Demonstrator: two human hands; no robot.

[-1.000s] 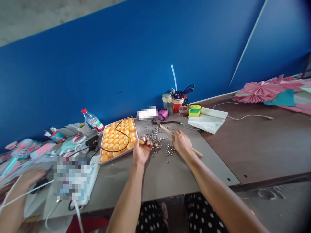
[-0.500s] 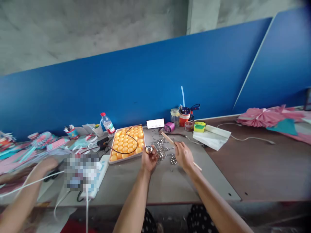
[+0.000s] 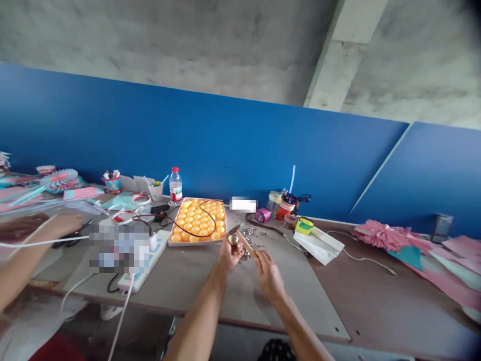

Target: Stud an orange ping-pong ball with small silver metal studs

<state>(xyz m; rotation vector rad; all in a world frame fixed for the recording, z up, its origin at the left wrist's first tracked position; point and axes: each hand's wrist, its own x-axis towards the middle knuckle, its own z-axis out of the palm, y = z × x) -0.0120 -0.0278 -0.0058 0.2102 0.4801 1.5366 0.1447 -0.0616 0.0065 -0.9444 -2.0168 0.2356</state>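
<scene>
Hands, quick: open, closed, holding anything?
Left hand: closed on a small shiny ball.
Right hand: closed on a wooden-handled tool.

Nothing legible from here — the water bottle (image 3: 175, 183) label, just behind the orange-ball tray (image 3: 195, 243), is too small, and the white card (image 3: 243, 204) right of the tray is blurred.

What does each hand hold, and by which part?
The left hand pinches a small shiny metal piece in its fingertips. The right hand grips a wooden-handled tool by the lower end of its handle.
</scene>
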